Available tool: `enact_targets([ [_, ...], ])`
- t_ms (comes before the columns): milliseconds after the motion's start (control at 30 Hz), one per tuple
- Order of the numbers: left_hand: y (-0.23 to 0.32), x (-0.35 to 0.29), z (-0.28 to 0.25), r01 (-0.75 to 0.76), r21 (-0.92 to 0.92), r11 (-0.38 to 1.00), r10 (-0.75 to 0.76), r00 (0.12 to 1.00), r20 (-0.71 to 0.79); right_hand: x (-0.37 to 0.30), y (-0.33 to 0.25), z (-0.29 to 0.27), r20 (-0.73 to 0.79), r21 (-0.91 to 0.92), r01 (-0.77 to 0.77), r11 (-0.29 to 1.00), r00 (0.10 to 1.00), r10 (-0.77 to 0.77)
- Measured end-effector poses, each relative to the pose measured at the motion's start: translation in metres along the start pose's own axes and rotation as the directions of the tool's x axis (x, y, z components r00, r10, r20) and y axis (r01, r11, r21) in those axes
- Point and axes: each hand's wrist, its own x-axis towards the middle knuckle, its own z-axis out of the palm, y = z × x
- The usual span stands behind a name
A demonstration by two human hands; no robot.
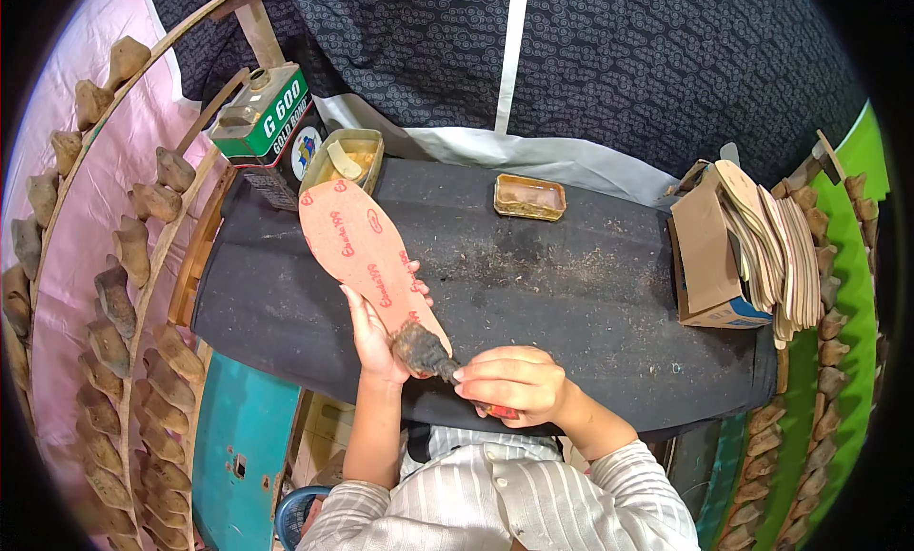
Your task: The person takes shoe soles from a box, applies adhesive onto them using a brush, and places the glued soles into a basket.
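A pinkish-tan insole (354, 241), printed with red marks, slants over the near left part of the table, heel end toward me. My left hand (381, 337) is closed around its narrow part, thumb on one edge and fingers on the other. In my right hand (514, 384) is a glue brush (419, 349) with a dark, caked head and a partly visible red handle. The brush head lies over the insole's heel end; whether it presses on the surface I cannot tell. My right fingers hide most of the handle.
A green and black metal can (271, 122) stands at the back left, beside a tub (377, 160) holding yellowish stuff. A small rectangular dish (529, 199) sits at the back middle. At right, a cardboard box (705, 256) holds stacked insoles (785, 256). Racks of wooden shoe lasts (133, 251) flank the black-covered table (590, 360).
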Motion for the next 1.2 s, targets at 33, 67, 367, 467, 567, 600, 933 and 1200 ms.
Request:
enact_targets([
  [33, 0.001, 0.001, -0.001, -0.007, -0.002, 1.000, 0.007, 1.000, 0.020, -0.002, -0.001, -0.002, 0.001, 0.000, 0.001, 1.000, 1.000, -0.001],
  [67, 0.003, 0.001, -0.001, -0.015, 0.005, 1.000, 0.014, 1.000, 0.019, -0.004, -0.002, -0.004, 0.024, 0.002, 0.005, 1.000, 1.000, -0.005],
  [367, 0.003, 0.002, 0.001, -0.038, -0.025, 0.999, 0.038, 0.999, 0.001, -0.007, -0.006, -0.006, 0.004, 0.007, -0.005, 1.000, 1.000, 0.005],
  [467, 0.002, 0.003, 0.000, -0.057, -0.081, 0.995, 0.059, 0.998, 0.023, -0.008, -0.004, -0.002, 0.027, -0.026, 0.029, 0.999, 0.999, -0.029],
  [567, 0.005, 0.006, -0.006, -0.074, -0.084, 0.994, 0.075, 0.997, 0.008, -0.010, -0.004, -0.006, 0.039, 0.040, 0.010, 0.999, 0.999, -0.012],
  [600, 0.007, 0.006, -0.008, -0.074, -0.083, 0.994, 0.075, 0.997, 0.007, -0.010, -0.004, -0.007, 0.039, 0.041, 0.010, 0.999, 0.999, -0.012],
  [933, 0.007, 0.006, -0.011, -0.075, -0.154, 0.985, 0.081, 0.996, 0.032, -0.007, 0.002, -0.005, 0.015, 0.059, 0.015, 0.998, 1.000, -0.016],
  [1200, 0.010, 0.006, -0.015, -0.109, -0.164, 0.980, 0.116, 0.993, 0.034, -0.012, 0.009, -0.021, 0.054, -0.060, 0.051, 0.997, 0.997, -0.048],
])
